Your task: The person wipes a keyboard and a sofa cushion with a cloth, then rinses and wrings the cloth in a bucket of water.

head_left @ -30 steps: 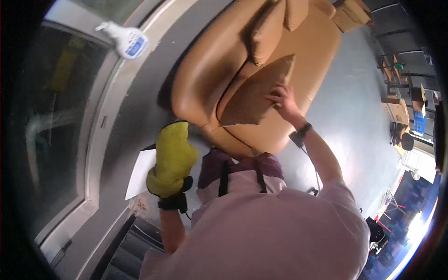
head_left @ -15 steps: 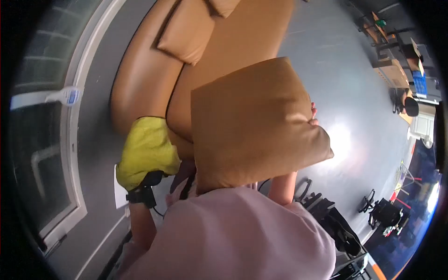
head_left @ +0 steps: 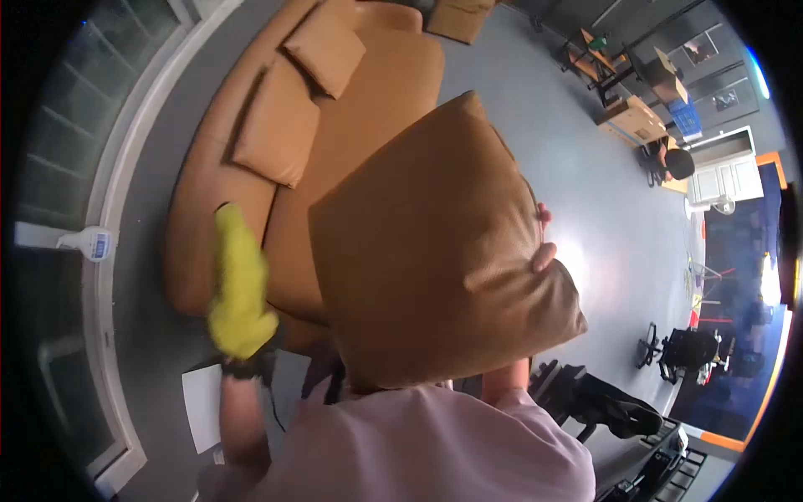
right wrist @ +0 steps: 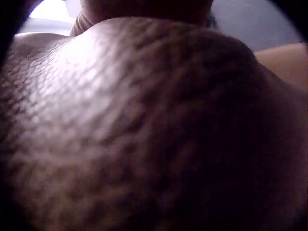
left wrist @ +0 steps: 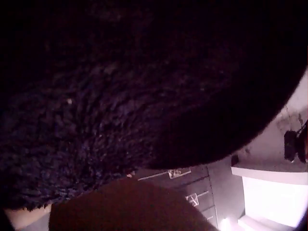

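A large brown cushion (head_left: 418, 251) is held up in front of the torso in the head view. My right hand (head_left: 544, 243) grips its right edge; fingertips show there and the rest is behind the cushion. Its wrinkled brown surface (right wrist: 120, 120) fills most of the right wrist view. A fuzzy yellow-green mitt (head_left: 238, 280) covers my left hand (head_left: 240, 293), which is stretched out over the left end of the sofa (head_left: 196, 243), apart from the cushion. Dark fuzzy material (left wrist: 96, 110) fills much of the left wrist view.
Two more cushions (head_left: 280, 125) lean on the sofa's backrest. A white spray bottle (head_left: 96, 243) is by the window at left, and white paper (head_left: 201, 406) lies below the mitt. A cardboard box (head_left: 460, 18) stands beyond the sofa; a black chair (head_left: 690, 347) stands at right.
The cushion has been lifted off the sofa by my right hand and brought up before the torso. The mitted left hand has moved left and now appears narrower. The head view has shifted.
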